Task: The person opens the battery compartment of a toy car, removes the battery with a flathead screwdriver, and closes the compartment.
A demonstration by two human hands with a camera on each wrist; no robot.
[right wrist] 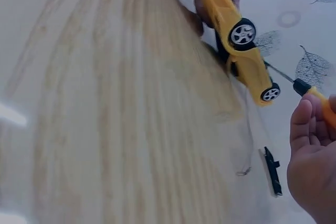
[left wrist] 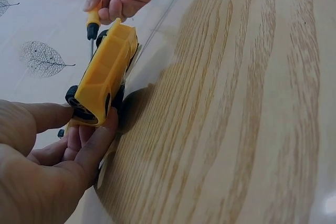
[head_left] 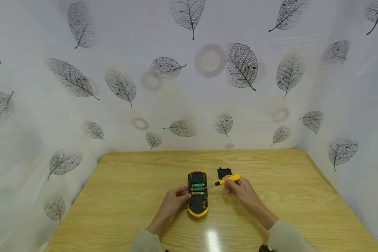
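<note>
A yellow toy car lies upside down on the table, its black underside up. Its battery bay is uncovered, with three green batteries side by side inside. My left hand grips the car's left side, thumb and fingers around its edge near a wheel. In my right hand is a screwdriver with a yellow and black handle. Its thin metal shaft points left, the tip at the right end of the batteries; whether it touches one I cannot tell.
A black battery cover lies on the wooden table behind my right hand. White cloth with printed leaves hangs at the back and both sides. A dark object shows at the bottom edge by the right sleeve.
</note>
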